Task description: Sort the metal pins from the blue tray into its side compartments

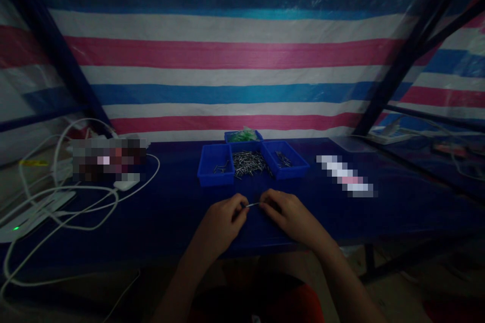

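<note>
Between my two hands stretches a thin, shiny metal pin, held level just above the blue table. My left hand pinches its left end between thumb and fingertips. At the other end, my right hand closes thumb and forefinger on it. Beyond the hands lies a heap of small metal pins in the middle. A blue tray on the left holds a few similar pieces, and a blue tray on the right holds several more. The pins' exact kind is too small to make out.
Behind the heap stands another blue tray with a green plastic bag. White cables loop over the left of the blue table. A blurred-out strip lies at right. Dark metal posts and striped sheeting enclose the table.
</note>
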{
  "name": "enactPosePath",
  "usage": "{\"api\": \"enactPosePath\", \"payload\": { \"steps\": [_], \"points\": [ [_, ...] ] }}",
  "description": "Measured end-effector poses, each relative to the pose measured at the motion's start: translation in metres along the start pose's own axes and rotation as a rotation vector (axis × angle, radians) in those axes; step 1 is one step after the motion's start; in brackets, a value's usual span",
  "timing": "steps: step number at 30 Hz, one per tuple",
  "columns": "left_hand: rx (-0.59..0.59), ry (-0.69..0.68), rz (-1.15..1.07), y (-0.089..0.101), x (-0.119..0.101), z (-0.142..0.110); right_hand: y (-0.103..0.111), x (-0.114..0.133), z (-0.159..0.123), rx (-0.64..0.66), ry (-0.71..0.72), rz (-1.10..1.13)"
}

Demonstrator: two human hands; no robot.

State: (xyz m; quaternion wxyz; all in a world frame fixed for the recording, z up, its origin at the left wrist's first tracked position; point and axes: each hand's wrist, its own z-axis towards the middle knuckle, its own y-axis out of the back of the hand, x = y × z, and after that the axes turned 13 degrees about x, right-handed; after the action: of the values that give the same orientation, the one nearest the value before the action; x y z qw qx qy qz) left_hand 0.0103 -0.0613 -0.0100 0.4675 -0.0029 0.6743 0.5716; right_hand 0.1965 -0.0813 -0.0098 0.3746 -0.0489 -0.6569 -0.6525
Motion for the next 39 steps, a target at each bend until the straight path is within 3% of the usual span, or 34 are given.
{"api": "enactPosePath", "payload": {
  "steps": [11, 23, 30, 39],
  "points": [
    [0.015, -0.004, 0.069, 0.0031, -0.0045, -0.0018, 0.0015, 0.0037, 0.0001, 0.0, -0.005, -0.017],
    [-0.012, -0.024, 0.0, 0.0007, 0.0006, 0.001, 0.0015, 0.0021, -0.001, 0.008, 0.021, 0.011],
    [0.006, -0.03, 0.027, -0.0002, 0.0017, 0.0005, 0.0013, 0.0026, -0.0014, 0.017, 0.085, 0.004],
    [0.025, -0.122, -0.034, 0.0032, -0.001, 0.0005, 0.0017, 0.0029, -0.0017, 0.061, 0.107, -0.048]
  ]
}}
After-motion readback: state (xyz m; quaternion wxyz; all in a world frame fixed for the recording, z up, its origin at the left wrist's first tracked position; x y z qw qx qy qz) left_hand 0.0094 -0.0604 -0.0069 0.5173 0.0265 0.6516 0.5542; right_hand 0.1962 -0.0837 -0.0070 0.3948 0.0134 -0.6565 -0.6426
